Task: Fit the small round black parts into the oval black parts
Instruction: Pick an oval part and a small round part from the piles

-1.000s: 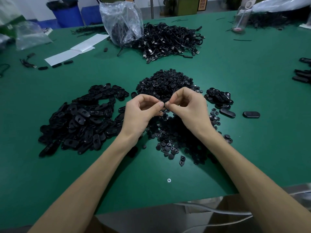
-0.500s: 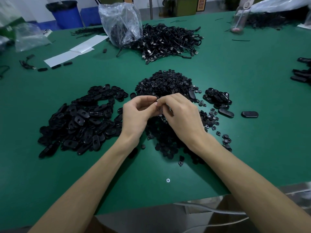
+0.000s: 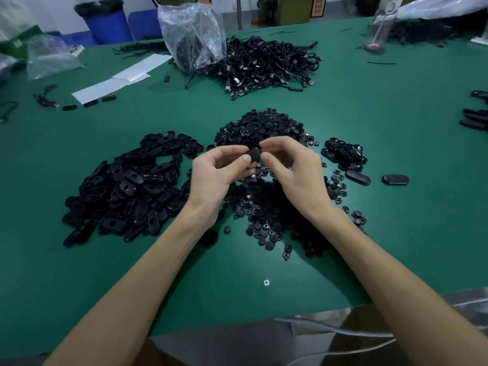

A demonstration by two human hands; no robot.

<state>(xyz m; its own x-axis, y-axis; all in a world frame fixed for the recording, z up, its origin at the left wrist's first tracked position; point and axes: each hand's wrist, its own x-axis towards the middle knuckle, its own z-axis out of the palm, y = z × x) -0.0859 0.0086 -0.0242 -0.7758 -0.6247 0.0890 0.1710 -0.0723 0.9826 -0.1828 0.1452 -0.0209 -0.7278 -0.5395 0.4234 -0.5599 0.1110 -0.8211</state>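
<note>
Left hand: raised above the green table mat, fingers curled, thumb and forefinger pinching the left end of one oval black plastic part.

Right hand: raised level with the left, fingers curled, thumb and forefinger pinching the right end of the same part. Slightly blurred. Any round piece under the right fingertips or seated in the oval: cannot tell.

Held part: clear of the table, between the two hands, directly over the heap of small round black plastic parts. Heap spread toward the near edge, passing beneath both wrists.

Left of the hands, near the left forearm: large pile of oval black plastic parts, loosely stacked.

Right of the heap: small cluster of black ovals. Beyond it, two single black ovals lying flat, apart from each other.

Far side of the table: tangle of black cables touching a crumpled clear plastic bag. White paper strips to the left of the bag. Clear bottle at far right. Blue bin beyond the table edge.

Silver screw head set in the mat near the front edge, between the forearms.
</note>
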